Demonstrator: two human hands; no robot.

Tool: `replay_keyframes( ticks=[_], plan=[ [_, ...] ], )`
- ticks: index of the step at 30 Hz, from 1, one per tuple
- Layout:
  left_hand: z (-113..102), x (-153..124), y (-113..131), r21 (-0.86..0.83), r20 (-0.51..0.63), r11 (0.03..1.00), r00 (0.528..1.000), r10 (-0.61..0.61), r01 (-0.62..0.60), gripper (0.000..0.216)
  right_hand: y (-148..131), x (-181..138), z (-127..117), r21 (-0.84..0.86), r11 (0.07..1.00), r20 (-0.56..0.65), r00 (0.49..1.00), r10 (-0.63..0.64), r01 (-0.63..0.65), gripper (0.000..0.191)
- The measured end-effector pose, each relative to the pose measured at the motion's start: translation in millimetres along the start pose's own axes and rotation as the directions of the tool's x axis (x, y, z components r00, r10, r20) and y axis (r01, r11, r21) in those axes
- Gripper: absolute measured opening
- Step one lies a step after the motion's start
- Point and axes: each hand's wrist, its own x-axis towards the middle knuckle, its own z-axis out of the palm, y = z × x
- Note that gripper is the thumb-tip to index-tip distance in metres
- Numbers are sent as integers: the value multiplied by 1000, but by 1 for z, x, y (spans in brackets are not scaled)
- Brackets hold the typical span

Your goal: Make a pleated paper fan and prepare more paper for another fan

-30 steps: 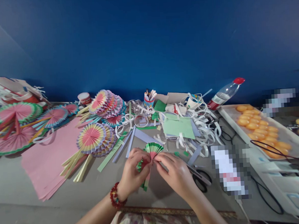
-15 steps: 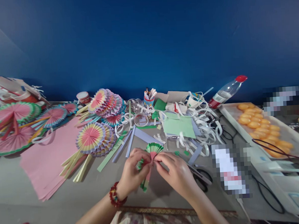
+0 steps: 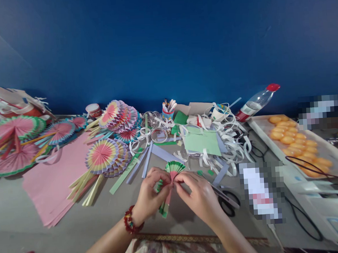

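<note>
A pleated paper fan (image 3: 175,168), pink with a green edge, is held above the table between both hands. My left hand (image 3: 154,190) pinches its narrow middle with thumb and fingers; some green-edged folds show among those fingers and a pink and green end hangs below. My right hand (image 3: 197,189) pinches the same middle from the other side, fingertips nearly meeting the left ones. The exact contact at the pinch is hidden. Beside the right hand lie black-handled scissors (image 3: 229,203).
Finished paper fans (image 3: 102,155) and pink sheets (image 3: 57,179) lie to the left. Ahead are white paper strips (image 3: 232,138), a green sheet (image 3: 202,141) and a pen cup (image 3: 168,113). At right stand a tilted bottle (image 3: 256,102) and a white tray (image 3: 257,125) of orange-yellow balls.
Almost nothing differs. Both hands keep their pinch on the paper fan, and its lower green end has spread or shifted very slightly.
</note>
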Motion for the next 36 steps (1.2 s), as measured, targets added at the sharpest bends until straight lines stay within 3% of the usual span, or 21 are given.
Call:
replay_keyframes(
  ticks=[8, 36],
  plan=[
    [0, 0, -4, 7, 5, 1000, 1000, 19, -19, 13, 3, -1, -7, 36, 998, 112, 992, 49, -53, 12],
    [0, 0, 0, 10, 27, 1000, 1000, 0, 0, 11, 0, 0, -8, 3, 998, 82, 995, 60, -60, 16]
  ],
)
